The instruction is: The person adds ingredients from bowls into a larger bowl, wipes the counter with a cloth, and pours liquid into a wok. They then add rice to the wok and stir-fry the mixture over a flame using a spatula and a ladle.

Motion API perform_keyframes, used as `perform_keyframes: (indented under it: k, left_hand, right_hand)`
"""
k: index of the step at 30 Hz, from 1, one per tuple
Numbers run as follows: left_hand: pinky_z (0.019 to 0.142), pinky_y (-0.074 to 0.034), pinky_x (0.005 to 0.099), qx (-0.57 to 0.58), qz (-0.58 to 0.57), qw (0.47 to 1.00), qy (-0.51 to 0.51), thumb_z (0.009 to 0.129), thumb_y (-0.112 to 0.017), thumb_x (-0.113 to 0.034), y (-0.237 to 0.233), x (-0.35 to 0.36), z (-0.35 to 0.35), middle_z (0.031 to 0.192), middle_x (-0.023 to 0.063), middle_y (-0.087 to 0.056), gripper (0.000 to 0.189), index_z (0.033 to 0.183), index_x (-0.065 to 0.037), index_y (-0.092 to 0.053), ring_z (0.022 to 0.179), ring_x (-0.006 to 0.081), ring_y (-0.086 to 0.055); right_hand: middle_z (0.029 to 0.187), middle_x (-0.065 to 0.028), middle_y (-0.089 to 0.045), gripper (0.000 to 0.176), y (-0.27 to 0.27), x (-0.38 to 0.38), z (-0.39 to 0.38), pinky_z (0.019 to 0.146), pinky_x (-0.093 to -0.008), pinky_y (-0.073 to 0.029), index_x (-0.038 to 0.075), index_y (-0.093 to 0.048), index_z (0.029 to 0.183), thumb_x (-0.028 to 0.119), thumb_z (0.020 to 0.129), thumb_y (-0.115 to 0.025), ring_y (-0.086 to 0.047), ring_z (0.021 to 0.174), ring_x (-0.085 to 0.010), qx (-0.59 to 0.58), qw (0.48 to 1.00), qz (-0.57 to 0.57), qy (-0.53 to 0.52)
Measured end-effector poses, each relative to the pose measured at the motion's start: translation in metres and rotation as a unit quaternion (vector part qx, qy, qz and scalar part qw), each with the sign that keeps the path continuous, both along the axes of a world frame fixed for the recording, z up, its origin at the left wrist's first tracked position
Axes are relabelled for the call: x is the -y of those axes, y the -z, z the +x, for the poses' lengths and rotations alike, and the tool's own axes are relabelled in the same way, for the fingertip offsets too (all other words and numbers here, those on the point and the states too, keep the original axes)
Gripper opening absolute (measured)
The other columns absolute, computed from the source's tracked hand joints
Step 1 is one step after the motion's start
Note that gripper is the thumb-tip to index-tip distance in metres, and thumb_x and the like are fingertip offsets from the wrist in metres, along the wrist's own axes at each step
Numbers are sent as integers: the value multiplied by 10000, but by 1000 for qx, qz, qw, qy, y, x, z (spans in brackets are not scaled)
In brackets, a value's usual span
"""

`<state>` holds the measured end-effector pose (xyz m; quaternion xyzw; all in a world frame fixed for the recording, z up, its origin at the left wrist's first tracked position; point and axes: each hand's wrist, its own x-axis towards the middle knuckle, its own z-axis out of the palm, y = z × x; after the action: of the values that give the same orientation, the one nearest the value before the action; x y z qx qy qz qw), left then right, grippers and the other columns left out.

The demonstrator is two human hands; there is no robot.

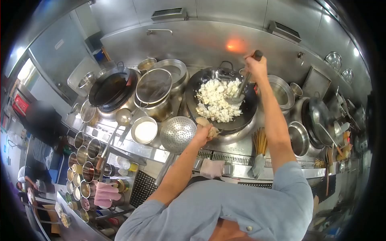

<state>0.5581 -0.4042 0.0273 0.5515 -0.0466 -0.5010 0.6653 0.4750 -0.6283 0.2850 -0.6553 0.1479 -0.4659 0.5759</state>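
Observation:
A large black wok (pixel 191 90) sits on the range in front of me. White and pale yellow loose food that looks like fried rice (pixel 219 98) fills its middle. My right hand (pixel 256 67) is closed around the upright handle of a wok spatula (pixel 244 82), whose blade rests in the food's right side. At the wok's near edge, my left hand (pixel 204 133) grips a tan cloth (pixel 206 123) against the rim. The part of the rim beneath the cloth is hidden.
A perforated strainer (pixel 178 134) and a pot of white contents (pixel 145 131) stand left of the wok. Another black wok (pixel 108 90) is farther left. A bamboo brush (pixel 259 142) lies near the right forearm. Several metal containers line the lower left; other people stand beyond.

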Motion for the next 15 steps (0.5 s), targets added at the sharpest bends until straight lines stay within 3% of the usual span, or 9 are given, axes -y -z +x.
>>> perform_keyframes:
  k: [2,6,10,13,15]
  left_hand:
    - [394,-389,273,20,8,999,-30,879,-598,-180,-13,5,0,840,96,-590,328,1095,-73,-376,610,192,-591]
    - [373,-382,258,16,-5,1000,-5,882,-598,-187,4,11,7,794,93,-590,326,1082,-75,-366,619,206,-615]
    - [376,-389,257,-4,-20,1000,-17,885,-597,-191,-10,6,1,814,102,-600,327,1086,-78,-365,606,212,-618]
    - [383,-396,253,-10,-9,1000,-8,891,-592,-209,0,4,3,840,110,-613,323,1092,-83,-373,622,215,-625]
    - [389,-399,247,-18,-21,1000,15,894,-589,-223,-1,6,6,854,112,-619,308,1083,-82,-391,640,216,-628]
  right_hand:
    - [576,-3,-487,43,-37,-21,-14,412,-259,-329,13,-589,779,53,794,-595,-421,431,-91,14,1000,6,-13]
    - [586,-11,-502,31,14,-1,6,400,-263,-338,-4,-590,790,12,777,-568,-407,423,-93,22,1000,9,0]
    - [594,-18,-514,55,-31,12,16,410,-274,-359,-3,-596,796,43,775,-573,-463,450,-108,193,981,-28,16]
    - [562,-3,-459,45,13,15,50,413,-261,-338,4,-578,820,25,780,-576,-408,429,-95,142,983,45,104]
    - [574,-4,-471,37,13,11,56,403,-262,-346,14,-576,820,13,784,-568,-423,434,-100,107,991,34,78]
